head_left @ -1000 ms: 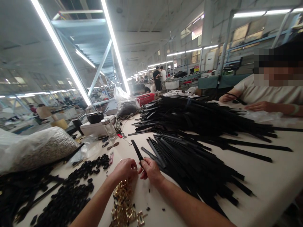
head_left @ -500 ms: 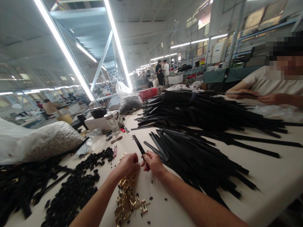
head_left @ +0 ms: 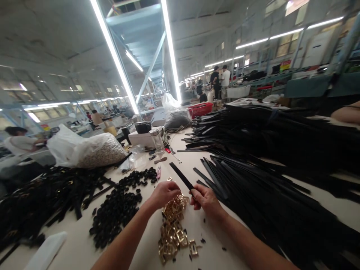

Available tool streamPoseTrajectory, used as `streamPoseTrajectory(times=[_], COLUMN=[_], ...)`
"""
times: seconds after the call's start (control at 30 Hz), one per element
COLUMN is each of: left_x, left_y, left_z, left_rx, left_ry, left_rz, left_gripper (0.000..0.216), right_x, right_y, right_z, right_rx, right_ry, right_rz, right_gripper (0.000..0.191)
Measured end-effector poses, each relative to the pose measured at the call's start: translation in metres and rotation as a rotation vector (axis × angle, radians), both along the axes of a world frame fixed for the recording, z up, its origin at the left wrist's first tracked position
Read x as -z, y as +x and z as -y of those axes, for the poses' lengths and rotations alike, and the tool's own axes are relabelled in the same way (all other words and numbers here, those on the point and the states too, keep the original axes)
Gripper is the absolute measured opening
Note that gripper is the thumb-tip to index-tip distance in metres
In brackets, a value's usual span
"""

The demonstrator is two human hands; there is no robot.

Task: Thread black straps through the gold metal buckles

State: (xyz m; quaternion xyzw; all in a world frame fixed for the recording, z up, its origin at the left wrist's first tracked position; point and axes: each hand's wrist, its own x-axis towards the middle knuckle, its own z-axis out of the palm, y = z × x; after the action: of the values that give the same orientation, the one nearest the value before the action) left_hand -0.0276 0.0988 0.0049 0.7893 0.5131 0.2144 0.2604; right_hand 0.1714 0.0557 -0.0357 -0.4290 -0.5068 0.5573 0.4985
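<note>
My right hand grips a narrow black strap that points up and away to the left. My left hand is closed just left of it, resting over the top of a heap of gold metal buckles. Whether its fingers hold a buckle I cannot tell. A pile of small black loops lies to the left of my left arm. Loose black straps are stacked in a long heap right of my right hand.
A taller stack of black straps fills the far right. A white bag of small parts, a glass jar, a white box and a red basket stand behind. Finished black straps lie far left. People stand in the background.
The view has swung left, so the seated co-worker at right is almost out of frame. My hands have parted slightly; the left has dropped onto the gold buckles.
</note>
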Motion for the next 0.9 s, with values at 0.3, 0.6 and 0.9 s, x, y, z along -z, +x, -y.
streamPoseTrajectory(times=[0.3,0.6,0.9], left_x=[0.003,0.020,0.008], left_y=[-0.089,-0.088,-0.061], left_z=[-0.044,-0.061,-0.011], left_rx=[-0.326,-0.317,-0.316], left_ry=[0.191,0.131,-0.010], left_rz=[-0.202,-0.218,0.126], left_gripper=[0.012,0.013,0.015], right_x=[0.002,0.005,0.008], right_y=[-0.002,-0.005,-0.009], right_z=[-0.001,0.002,0.006], right_rx=[-0.003,-0.032,-0.027], right_ry=[0.039,0.076,0.111], right_rz=[0.105,0.163,0.169], right_gripper=[0.028,0.027,0.024])
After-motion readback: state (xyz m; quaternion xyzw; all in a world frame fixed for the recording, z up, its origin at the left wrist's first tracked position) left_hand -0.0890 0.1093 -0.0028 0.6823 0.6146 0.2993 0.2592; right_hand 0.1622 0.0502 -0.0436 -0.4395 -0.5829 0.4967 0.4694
